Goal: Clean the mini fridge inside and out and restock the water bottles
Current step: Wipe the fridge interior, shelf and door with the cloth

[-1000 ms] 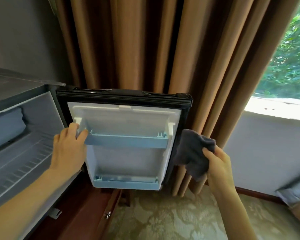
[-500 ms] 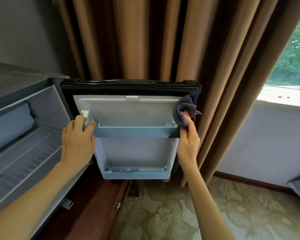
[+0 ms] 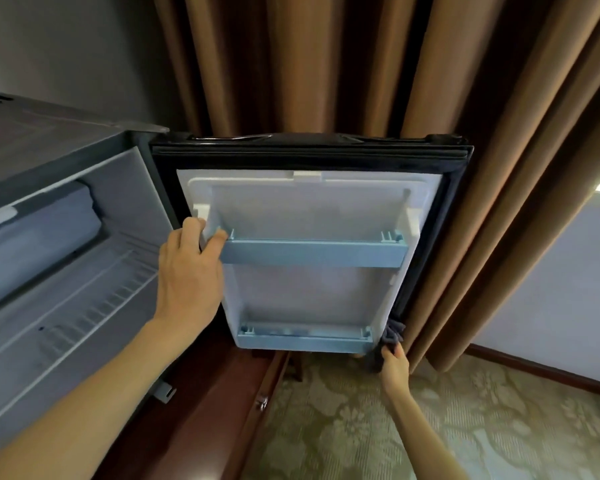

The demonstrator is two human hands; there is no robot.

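We judge the step in hand to be wiping the inside of the fridge door, with the cloth now at the bottom of its outer edge.

Nearest to us, both forearms reach forward and up. Our right hand (image 3: 394,365) is the lower one, its arm stretched nearly straight. Its fingers are curled and pinch a dark grey cloth (image 3: 392,332), which bunches just above the fingertips against the lower right corner of the door (image 3: 309,209). There the black seal (image 3: 430,254) comes down beside the lower shelf (image 3: 302,339).

Our left hand (image 3: 187,271) sits higher, back toward us and wrist straight. Its fingers wrap the hinge-side edge of the white lining, and the thumb presses on the near end of the upper shelf (image 3: 312,254), which runs off to the right of the thumb. It appears to be bracing the door.

The next move probably calls for firm pressure into the folds of the seal or along the shelves, while the left hand keeps the door from swinging back.

Left of the left fingers the fridge (image 3: 66,271) stands open. No water bottles are in view, so restocking looks not yet begun.

Beyond both sets of fingers, behind the door, hangs a brown curtain (image 3: 361,64).
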